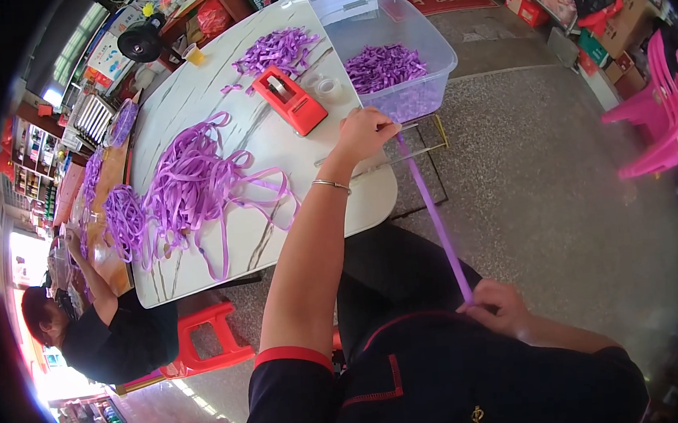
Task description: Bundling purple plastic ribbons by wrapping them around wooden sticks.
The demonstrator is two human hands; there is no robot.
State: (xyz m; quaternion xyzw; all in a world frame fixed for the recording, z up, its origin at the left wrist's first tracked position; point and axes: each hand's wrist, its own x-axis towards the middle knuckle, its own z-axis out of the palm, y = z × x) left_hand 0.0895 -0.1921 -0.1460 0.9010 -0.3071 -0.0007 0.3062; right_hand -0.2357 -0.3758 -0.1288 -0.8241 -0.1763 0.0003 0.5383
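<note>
A purple ribbon (431, 205) is stretched taut between my two hands, over the right edge of the table. My left hand (366, 133) pinches its far end beside the table's corner. Close to my body, my right hand (497, 307) is closed on the near end. Left of my forearm lies a tangled heap of purple ribbons (187, 175) on the white marbled table (277, 224). A red tape dispenser (290, 101) sits just beyond my left hand, and a small clear round container (327, 85) stands next to it. Farther back is a pile of short purple ribbon pieces (277, 51).
A clear plastic bin (412, 25) holding many folded purple pieces (384, 68) stands right of the table. At left, another person (103, 330) sits by a red stool (210, 338), near more ribbon bundles (125, 218). Pink chairs (658, 114) stand at the far right.
</note>
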